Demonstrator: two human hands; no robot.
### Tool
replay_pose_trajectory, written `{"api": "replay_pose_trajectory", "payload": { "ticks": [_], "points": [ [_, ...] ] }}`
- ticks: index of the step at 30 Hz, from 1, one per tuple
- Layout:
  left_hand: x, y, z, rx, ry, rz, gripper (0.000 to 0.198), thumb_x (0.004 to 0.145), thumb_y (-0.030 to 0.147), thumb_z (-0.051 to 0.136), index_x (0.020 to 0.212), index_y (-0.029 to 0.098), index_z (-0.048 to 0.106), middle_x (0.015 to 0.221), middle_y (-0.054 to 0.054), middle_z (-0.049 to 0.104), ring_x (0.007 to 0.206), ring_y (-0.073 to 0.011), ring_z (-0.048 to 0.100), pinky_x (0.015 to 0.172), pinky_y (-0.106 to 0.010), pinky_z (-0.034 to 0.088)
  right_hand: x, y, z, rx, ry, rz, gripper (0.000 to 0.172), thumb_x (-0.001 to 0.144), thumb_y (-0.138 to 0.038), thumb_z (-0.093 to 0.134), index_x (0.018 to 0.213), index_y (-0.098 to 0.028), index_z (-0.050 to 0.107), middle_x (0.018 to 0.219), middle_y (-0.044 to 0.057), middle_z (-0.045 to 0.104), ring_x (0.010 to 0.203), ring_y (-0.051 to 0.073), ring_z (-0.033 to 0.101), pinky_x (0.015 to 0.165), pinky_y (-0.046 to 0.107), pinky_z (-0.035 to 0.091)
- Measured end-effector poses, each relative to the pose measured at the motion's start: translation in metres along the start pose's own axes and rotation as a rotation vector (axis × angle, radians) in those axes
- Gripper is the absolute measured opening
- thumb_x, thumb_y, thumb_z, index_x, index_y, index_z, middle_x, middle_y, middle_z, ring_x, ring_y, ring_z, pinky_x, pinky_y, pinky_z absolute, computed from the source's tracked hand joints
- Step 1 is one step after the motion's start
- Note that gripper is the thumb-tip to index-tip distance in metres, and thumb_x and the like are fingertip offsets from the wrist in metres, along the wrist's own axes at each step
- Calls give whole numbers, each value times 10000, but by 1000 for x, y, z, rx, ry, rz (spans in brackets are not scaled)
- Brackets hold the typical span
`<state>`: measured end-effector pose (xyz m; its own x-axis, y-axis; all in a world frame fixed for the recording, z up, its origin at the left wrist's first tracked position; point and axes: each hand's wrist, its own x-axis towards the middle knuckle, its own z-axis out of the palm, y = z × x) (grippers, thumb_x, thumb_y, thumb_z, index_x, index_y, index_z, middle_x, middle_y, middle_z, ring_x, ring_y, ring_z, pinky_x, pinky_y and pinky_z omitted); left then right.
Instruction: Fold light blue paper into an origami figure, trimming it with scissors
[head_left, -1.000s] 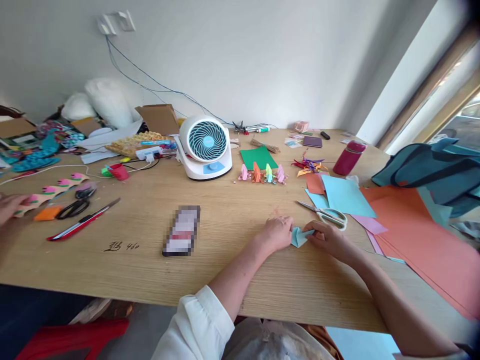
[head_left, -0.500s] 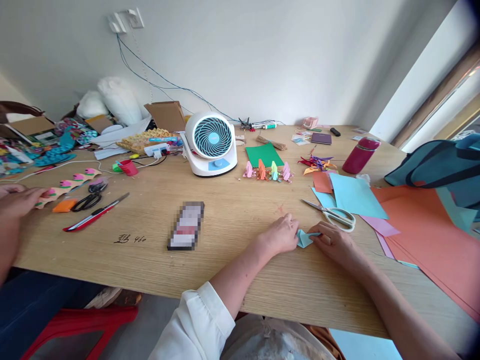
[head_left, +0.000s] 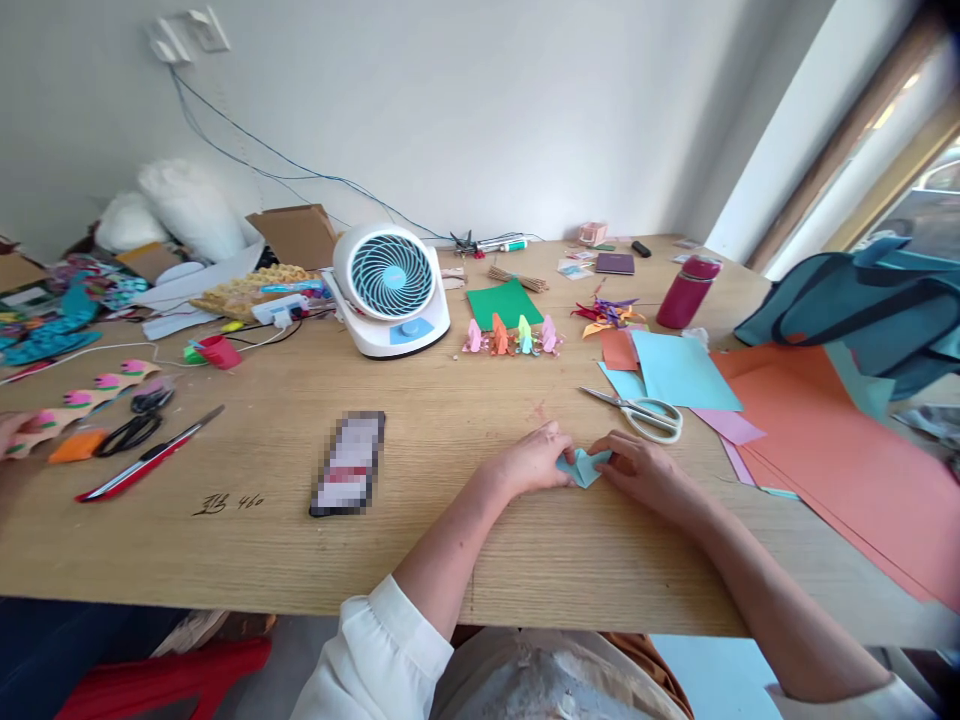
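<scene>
A small piece of folded light-blue paper (head_left: pixel 584 469) lies on the table between my two hands. My left hand (head_left: pixel 534 458) pinches its left side, fingers closed. On the opposite side my right hand (head_left: pixel 643 470) grips the right edge between thumb and fingers. White-handled scissors (head_left: pixel 651 417) lie just beyond my right hand, blades pointing left. Further back stands a row of several small folded paper figures (head_left: pixel 501 335) in pink, orange and green, in front of a green sheet (head_left: pixel 504 303).
A phone (head_left: pixel 349 463) lies left of my arms; a fan (head_left: pixel 394 285) stands behind it. Right are light-blue sheets (head_left: pixel 686 370), large orange paper (head_left: pixel 847 470), a magenta bottle (head_left: pixel 686 292) and a teal bag (head_left: pixel 847 310). A utility knife (head_left: pixel 150 455) lies left, near another person's hand (head_left: pixel 11 432).
The view has turned right, so things sit further left. My hands stay on the blue paper, which now looks wider and flatter between them.
</scene>
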<state>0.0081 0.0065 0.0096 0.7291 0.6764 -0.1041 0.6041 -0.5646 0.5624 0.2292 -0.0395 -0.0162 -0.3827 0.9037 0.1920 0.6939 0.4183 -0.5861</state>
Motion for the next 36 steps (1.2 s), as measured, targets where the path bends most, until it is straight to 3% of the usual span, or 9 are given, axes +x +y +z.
{"api": "replay_pose_trajectory", "payload": {
  "ticks": [11, 17, 21, 36],
  "points": [
    [3, -1, 0, 24, -3, 23, 248, 763, 338, 751, 918, 201, 616, 976, -22, 625, 920, -198, 623, 787, -270, 456, 0, -8, -2, 14, -6, -23, 218, 848, -134, 572, 1034, -228, 636, 913, 18, 597, 709, 120, 585, 649, 241, 453],
    [2, 1, -2, 21, -20, 56, 353, 782, 301, 720, 1085, 238, 549, 1071, -6, 655, 929, -181, 630, 753, -252, 448, 0, -12, -3, 7, 0, -35, 224, 834, -123, 567, 1027, -210, 641, 908, 27, 599, 708, 120, 574, 652, 243, 448],
    [0, 5, -4, 37, -31, 81, 334, 790, 233, 693, 1091, 256, 552, 1087, 0, 645, 954, -176, 623, 780, -246, 443, 0, -13, -4, 32, 15, -45, 252, 827, -113, 558, 1037, -218, 650, 924, 38, 620, 717, 125, 587, 658, 242, 461],
    [1, 5, -4, 93, -52, 58, 241, 810, 273, 666, 1043, 235, 616, 976, -12, 612, 857, -174, 618, 729, -249, 444, 0, -12, -3, 25, 16, -15, 102, 824, -123, 542, 867, -197, 599, 835, 14, 631, 693, 122, 582, 620, 220, 429]
  ]
}}
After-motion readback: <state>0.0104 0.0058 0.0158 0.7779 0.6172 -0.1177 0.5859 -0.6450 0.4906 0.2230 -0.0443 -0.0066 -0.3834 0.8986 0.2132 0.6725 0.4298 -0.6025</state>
